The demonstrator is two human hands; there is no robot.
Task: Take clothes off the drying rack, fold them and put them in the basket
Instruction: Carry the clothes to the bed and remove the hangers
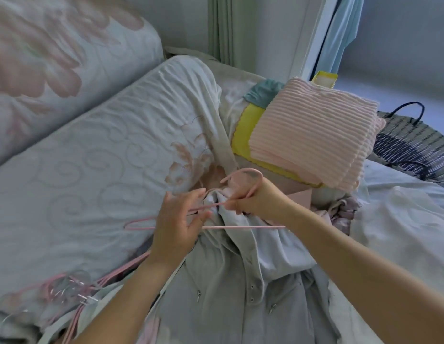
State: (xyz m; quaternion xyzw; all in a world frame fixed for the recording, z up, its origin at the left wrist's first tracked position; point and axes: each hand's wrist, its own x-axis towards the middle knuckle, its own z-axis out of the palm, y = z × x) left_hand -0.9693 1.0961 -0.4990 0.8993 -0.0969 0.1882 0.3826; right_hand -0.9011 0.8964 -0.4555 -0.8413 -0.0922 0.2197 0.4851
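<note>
The grey jacket at six o'clock is not yet folded, its pink hanger being gripped by the right hand while the left hand is spread at the collar, and folded cloths are stacked at two o'clock, seemingly outside the basket at three o'clock.

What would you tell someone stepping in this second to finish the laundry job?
Right hand: grips the pink hanger at its neck.
Left hand: at the collar, fingers spread round the hanger's arm; grip unclear.
Grey garment: on the bed, not yet off the hanger.
Done: folded stack sits on the bed beside the basket; spare hangers are piled at the left.
Left: slip the hanger out, fold the garment, load the basket.
</note>
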